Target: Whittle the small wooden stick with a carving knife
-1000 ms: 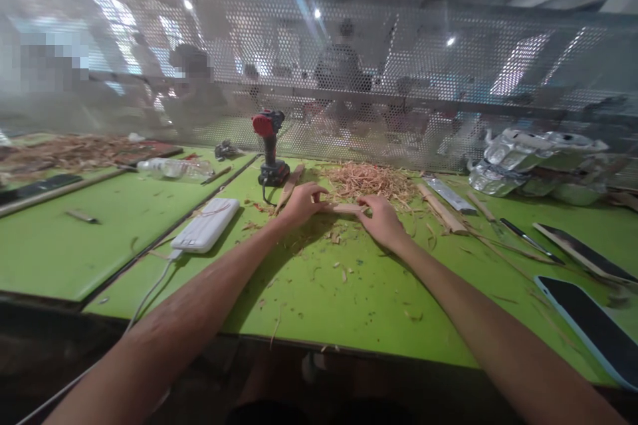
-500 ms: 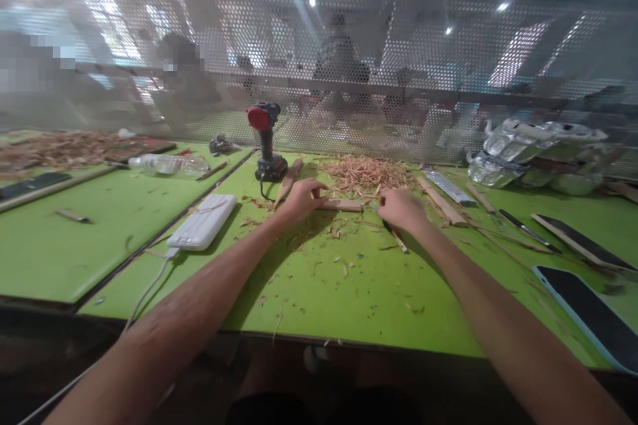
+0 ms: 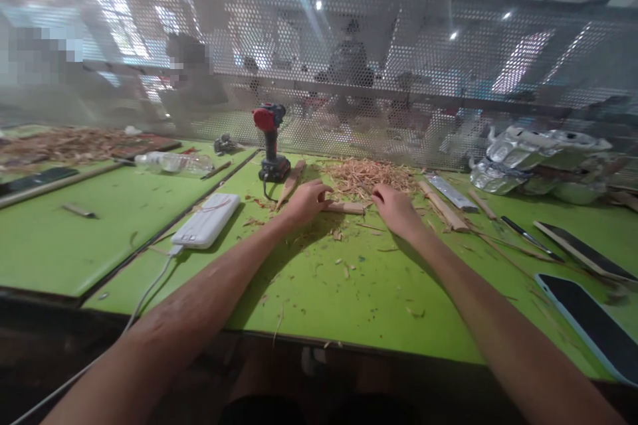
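Note:
My left hand [image 3: 308, 202] is closed around one end of a flat wooden strip [image 3: 346, 208] that lies crosswise over the green table. To the right of the strip's free end is my right hand [image 3: 393, 207], its fingers pinched together; what they hold is too small to make out. Behind both hands a heap of thin wood shavings [image 3: 369, 176] lies near the mesh screen. A red and black drill [image 3: 272, 139] stands upright beyond my left hand, with a pointed wooden piece [image 3: 291, 183] beside it.
Left of my forearm lies a white power bank [image 3: 207, 220] with a cable. A clear bottle [image 3: 174, 163] is farther left. At the right are a wooden piece [image 3: 443, 206], a pen-like tool [image 3: 531, 238], a phone [image 3: 591, 325] and silvery packages [image 3: 541, 156].
My right hand has moved slightly left and back. The dark, thin tool seen under it before no longer shows there. The view has shifted slightly.

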Motion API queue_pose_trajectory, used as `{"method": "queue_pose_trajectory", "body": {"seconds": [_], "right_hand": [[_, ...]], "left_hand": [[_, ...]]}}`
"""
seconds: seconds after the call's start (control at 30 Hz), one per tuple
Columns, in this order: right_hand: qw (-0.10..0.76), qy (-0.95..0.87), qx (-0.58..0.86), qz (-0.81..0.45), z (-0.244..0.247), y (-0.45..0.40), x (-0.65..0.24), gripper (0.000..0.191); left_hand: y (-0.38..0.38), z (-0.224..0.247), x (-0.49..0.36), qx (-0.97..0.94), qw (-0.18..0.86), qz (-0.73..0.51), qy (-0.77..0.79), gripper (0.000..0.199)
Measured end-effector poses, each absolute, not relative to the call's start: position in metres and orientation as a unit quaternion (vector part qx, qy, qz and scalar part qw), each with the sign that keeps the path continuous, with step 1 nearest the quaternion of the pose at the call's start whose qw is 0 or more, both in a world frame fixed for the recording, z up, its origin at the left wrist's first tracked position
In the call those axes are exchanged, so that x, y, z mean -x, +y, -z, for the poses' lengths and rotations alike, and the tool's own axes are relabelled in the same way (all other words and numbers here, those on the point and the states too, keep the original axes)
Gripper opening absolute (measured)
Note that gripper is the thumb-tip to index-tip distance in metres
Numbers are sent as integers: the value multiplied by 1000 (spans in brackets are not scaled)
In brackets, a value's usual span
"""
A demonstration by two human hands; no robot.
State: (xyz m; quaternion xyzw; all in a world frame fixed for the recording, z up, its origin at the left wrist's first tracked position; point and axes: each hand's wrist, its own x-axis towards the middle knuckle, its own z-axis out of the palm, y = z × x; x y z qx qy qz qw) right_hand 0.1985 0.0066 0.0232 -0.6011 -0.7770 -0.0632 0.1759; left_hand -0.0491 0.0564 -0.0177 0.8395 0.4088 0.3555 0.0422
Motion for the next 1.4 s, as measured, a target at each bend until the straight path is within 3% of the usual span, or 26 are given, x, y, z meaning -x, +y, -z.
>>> {"method": "queue_pose_trajectory", "body": {"seconds": [0.17,0.33,0.6,0.87,1.4], "right_hand": [[172,-840,514,33,-11,1,-189,17],[107,-828,549,42,-12,-7,-180,21],[104,-814,571,-30,-19,-14,-173,18],[50,-824,564,11,-20,-17,-168,21],[99,-813,571,54,-18,-14,-171,25]], "left_hand": [[45,13,41,-871,1,-309,383,20],[43,13,39,-879,-10,-296,372,21],[39,11,39,-891,-29,-273,361,21],[37,8,36,-896,-38,-260,358,20],[27,0,33,-899,-102,-230,357,25]]}}
